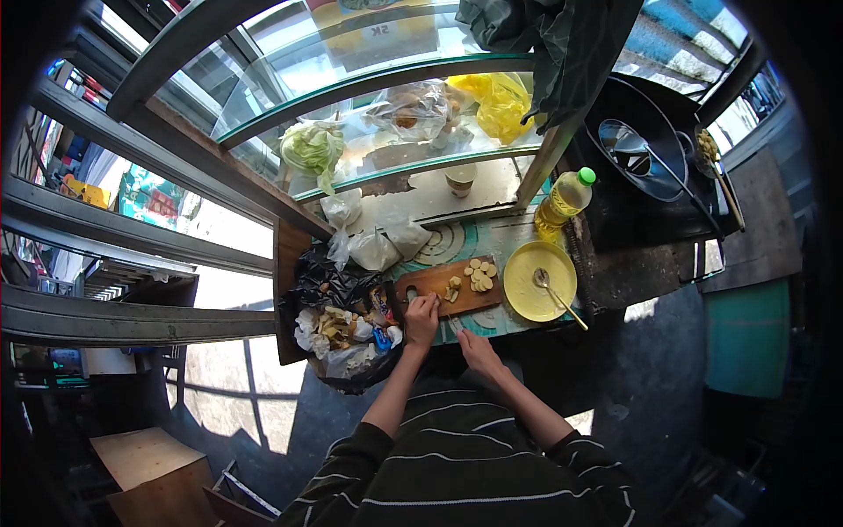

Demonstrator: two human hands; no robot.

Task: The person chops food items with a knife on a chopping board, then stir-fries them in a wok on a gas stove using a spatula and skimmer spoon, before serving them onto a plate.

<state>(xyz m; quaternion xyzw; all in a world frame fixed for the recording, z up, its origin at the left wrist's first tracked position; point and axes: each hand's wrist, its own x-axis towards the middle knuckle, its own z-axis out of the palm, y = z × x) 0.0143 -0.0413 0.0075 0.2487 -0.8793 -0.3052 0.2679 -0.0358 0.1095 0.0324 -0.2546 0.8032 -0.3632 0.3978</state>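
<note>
A brown wooden cutting board [428,279] lies on the counter in front of me. Pale yellow round slices [480,275] are spread on its far right part, and a small heap of pieces [452,289] sits near its middle. Over the board's near left edge is my left hand [421,321], its fingers closed and pressed down; what they hold is too small to make out. My right hand [479,350] is closed around a knife [455,325], whose blade shows at the board's near edge. Right of the board stands a yellow bowl [524,290] with a spoon [551,291] in it.
A black bag of scraps [338,336] stands left of the board. White plastic bags [375,250] lie behind it. An oil bottle [566,204] stands behind the bowl, and a wok [645,162] is at the right. Cabbage [313,151] sits in the glass case.
</note>
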